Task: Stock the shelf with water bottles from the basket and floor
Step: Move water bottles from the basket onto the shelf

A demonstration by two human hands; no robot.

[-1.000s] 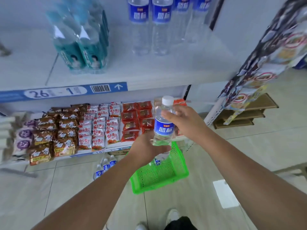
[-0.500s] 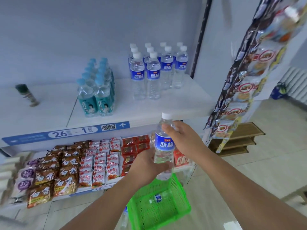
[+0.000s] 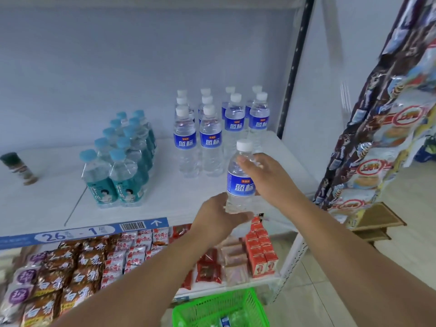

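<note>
I hold one clear water bottle [image 3: 240, 178] with a blue label and white cap upright over the front of the white shelf [image 3: 290, 161]. My right hand [image 3: 266, 178] grips its upper half from the right. My left hand [image 3: 218, 218] cups its base from below. Behind it on the shelf stand several matching blue-label bottles [image 3: 210, 140] in rows. The green basket [image 3: 188, 312] sits on the floor at the bottom edge, with at least one bottle lying inside it.
Teal-label bottles [image 3: 118, 171] stand left of the blue ones, and a dark spice jar [image 3: 20, 168] at the far left. Snack packets [image 3: 77, 267] and red boxes [image 3: 262, 251] fill the lower shelf. A hanging rack of snack bags [image 3: 387, 138] is at the right.
Both hands have raised the bottle from in front of the lower shelf to the upper shelf's front edge. My view has tilted up, so the basket dropped to the bottom edge.
</note>
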